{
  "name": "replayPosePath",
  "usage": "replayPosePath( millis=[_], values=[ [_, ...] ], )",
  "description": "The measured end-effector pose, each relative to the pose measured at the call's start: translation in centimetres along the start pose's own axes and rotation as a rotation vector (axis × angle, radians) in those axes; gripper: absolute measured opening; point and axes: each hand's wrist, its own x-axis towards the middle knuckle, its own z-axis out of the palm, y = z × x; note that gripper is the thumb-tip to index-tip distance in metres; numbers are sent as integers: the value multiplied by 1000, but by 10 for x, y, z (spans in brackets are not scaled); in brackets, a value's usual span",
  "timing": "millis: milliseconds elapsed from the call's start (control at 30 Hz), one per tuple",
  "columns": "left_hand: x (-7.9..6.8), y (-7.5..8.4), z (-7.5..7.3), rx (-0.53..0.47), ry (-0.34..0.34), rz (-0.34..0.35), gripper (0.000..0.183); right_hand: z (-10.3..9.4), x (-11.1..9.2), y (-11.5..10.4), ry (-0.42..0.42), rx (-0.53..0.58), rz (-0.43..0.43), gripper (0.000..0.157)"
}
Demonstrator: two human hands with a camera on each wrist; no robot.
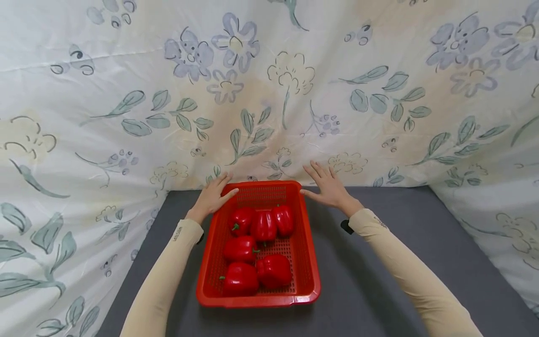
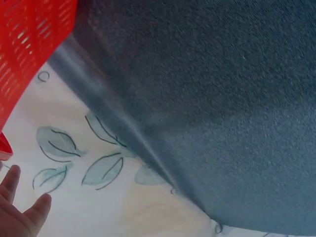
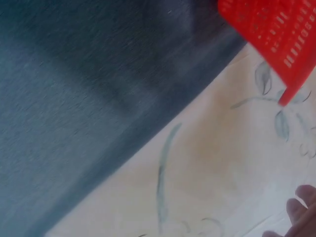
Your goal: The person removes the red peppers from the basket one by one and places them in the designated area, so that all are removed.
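Note:
A red plastic basket (image 1: 311,262) with perforated walls stands on the dark grey table, holding several glossy red bell peppers (image 1: 264,226). My left hand (image 1: 212,196) is at the basket's far left corner, fingers extended and thumb reaching over toward the rim; whether it touches cannot be made out. By the far right corner, my right hand (image 1: 330,189) is spread with its fingers straight and the thumb close to the rim. Neither hand holds anything. In the left wrist view, fingertips (image 2: 37,212) show below the basket's wall; the right wrist view catches a few fingertips (image 3: 296,210) at its lower right.
Behind the table (image 1: 387,224) hangs a floral cloth (image 1: 252,107), which also runs down the left and right sides. The basket sits near the table's far edge, close to the cloth. Grey tabletop extends to the right of the basket.

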Motion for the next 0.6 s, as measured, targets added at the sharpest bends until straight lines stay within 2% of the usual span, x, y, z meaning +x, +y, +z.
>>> replayPosePath(
  millis=[200,600],
  values=[
    [1,2,5,-28,-36,-15,75,1,4,-19,-50,59,-52,83],
    [2,5,9,-33,-82,-22,73,7,7,-47,-146,89,-144,84]
  ],
)
